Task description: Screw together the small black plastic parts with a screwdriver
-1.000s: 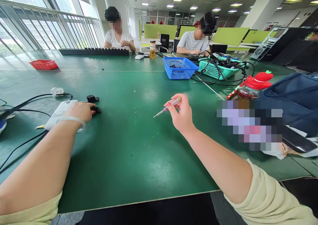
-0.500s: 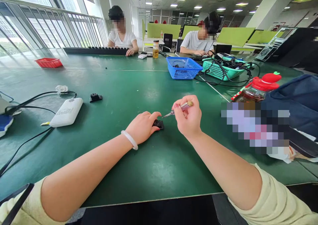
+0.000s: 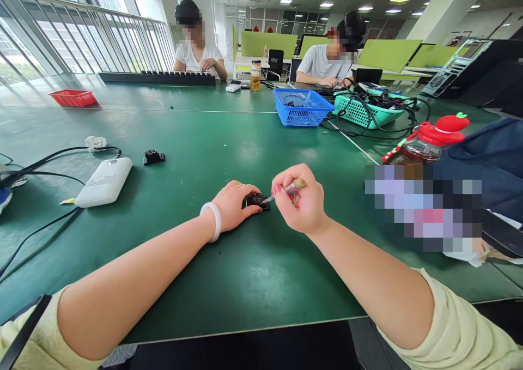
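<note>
A small black part [image 3: 257,200] lies on the green table in front of me, with my left hand [image 3: 233,205] gripping it between thumb and fingers from the left side. My right hand [image 3: 301,198] is closed around a slim screwdriver-like tool [image 3: 293,186]. The thin tip points down and left and meets the top of the black part. A second small black part [image 3: 153,157] sits farther back on the left, apart from both hands.
A white power bank [image 3: 105,182] with black cables lies left. Behind are a red tray [image 3: 73,98], a blue basket [image 3: 303,107] and a teal basket [image 3: 368,111] of cables. A red-lidded bottle [image 3: 437,137] stands right. Two people sit across the table.
My right hand has moved left and down, bringing the tool tip onto the black part. The fingers of my left hand have shifted, showing more of that part. One person's hand has lifted.
</note>
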Motion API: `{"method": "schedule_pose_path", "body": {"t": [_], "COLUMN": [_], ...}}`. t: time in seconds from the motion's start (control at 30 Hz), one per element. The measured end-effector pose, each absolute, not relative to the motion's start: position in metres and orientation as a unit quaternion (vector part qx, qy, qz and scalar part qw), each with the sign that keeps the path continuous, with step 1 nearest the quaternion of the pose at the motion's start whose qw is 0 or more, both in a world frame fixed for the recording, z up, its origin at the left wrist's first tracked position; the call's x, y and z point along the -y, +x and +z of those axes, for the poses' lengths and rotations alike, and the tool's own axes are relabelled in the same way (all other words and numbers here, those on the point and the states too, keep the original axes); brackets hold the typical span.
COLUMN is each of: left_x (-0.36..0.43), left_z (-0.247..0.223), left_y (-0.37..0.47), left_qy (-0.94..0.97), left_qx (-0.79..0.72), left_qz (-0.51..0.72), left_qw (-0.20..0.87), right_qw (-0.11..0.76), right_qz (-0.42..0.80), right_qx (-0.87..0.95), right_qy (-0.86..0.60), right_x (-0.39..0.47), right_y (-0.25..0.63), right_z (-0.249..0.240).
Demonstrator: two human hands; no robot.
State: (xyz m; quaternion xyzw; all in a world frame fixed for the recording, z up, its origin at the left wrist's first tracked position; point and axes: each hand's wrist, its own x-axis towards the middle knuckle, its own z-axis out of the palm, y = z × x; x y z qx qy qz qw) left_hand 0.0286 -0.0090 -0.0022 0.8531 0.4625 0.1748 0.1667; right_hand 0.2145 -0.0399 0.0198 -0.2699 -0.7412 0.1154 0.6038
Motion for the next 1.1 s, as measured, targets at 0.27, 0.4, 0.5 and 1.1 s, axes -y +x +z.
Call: {"method": "schedule_pose_path", "body": {"t": [0.27,0.4,0.5,1.1], "left_x": [0.010,0.010,0.010,0.009], "left_z": [-0.003,-0.002,-0.001,-0.002], "left_y": [0.028,0.028,0.028,0.026], "left_qy": [0.858,0.858,0.858,0.856], "left_qx": [-0.453,-0.454,-0.456,-0.457], "left_qz": [0.179,0.175,0.172,0.168], "left_qw": [0.162,0.165,0.163,0.174], "right_qw": [0.602,0.610,0.599,0.677], "right_qz": [0.071,0.093,0.160,0.342], "right_qx": [0.747,0.734,0.725,0.535], "right_qy": [-0.275,-0.284,-0.300,-0.372], "right_x": [0.041,0.039,0.035,0.017], "right_y": [0.214,0.216,0.217,0.225], "right_z": [0.022,0.020,0.020,0.024]}}
